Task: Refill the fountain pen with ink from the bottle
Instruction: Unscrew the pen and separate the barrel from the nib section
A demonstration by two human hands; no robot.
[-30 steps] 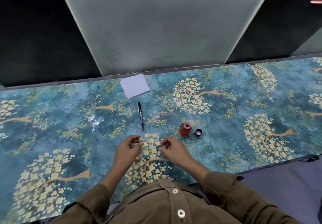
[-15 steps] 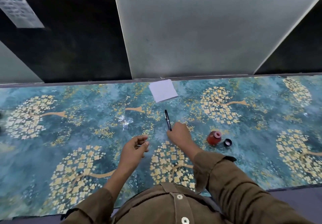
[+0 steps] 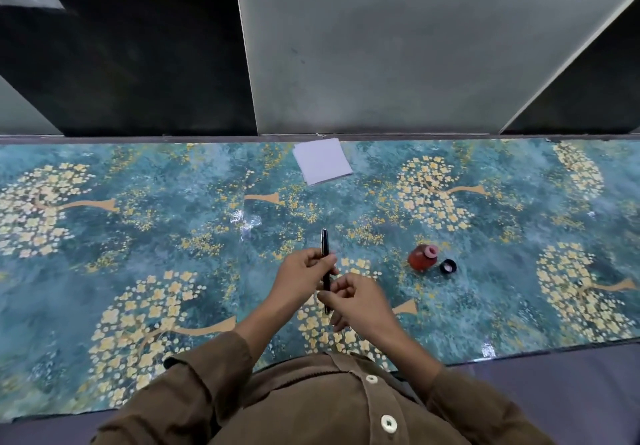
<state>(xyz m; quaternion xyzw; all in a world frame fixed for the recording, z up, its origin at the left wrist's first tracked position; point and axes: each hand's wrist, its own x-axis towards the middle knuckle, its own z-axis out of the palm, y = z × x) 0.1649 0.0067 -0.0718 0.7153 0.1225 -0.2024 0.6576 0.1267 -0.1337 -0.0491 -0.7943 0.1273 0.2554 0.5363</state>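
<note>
- The fountain pen (image 3: 325, 264) — black and slim — is held above the worktop (image 3: 138, 236), lengthwise away from the person, just left of and a little nearer than the ink bottle (image 3: 421, 257).
- The left hand (image 3: 302, 271) pinches the pen near its middle between thumb and fingertips, the far end of the pen sticking out beyond the fingers.
- The right hand (image 3: 356, 301) has its fingers curled and pinches the near end of the pen; the two hands almost touch each other.
- The ink bottle is reddish with a pinkish open mouth, standing on the worktop to the right of both hands and apart from them.
- Its black cap (image 3: 448, 266) lies just right of the bottle, inner side up, close but not touching as far as can be seen.
- A folded white paper (image 3: 322, 161) lies well beyond the bottle and to its left, at the far edge of the worktop against the wall panel (image 3: 398, 46).
- The worktop is covered by a teal cloth with golden blossom trees; a shiny crumpled patch (image 3: 247, 219) sits far left of the bottle, beyond the pen's tip.
- Brown shirt sleeves (image 3: 214, 368) — buttoned front between them — fill the near edge of the view.
</note>
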